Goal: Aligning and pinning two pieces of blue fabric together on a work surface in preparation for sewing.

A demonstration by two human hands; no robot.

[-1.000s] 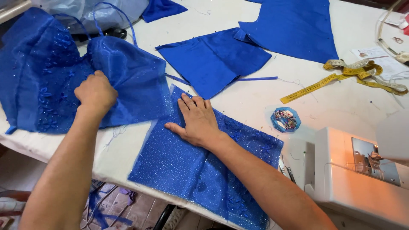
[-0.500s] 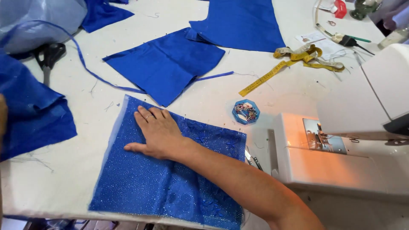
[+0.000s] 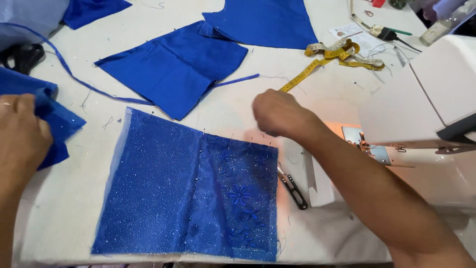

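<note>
The right hand point(image 3: 278, 113) hovers curled above the glittery blue fabric panel point(image 3: 191, 191); whether it holds anything, I cannot tell. The left hand point(image 3: 21, 134) grips folded blue cloth point(image 3: 62, 121) on the desk point(image 3: 64, 198).

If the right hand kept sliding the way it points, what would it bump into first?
The right hand points up and left across the white table. Going straight on, it would probably reach the plain blue fabric piece first, though its height above the table is unclear.

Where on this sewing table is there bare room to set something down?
Bare white table lies between the glittery blue fabric panel and the left hand. It is crowded near the white sewing machine, where the right hand, black thread snips and yellow tape measure sit.
</note>
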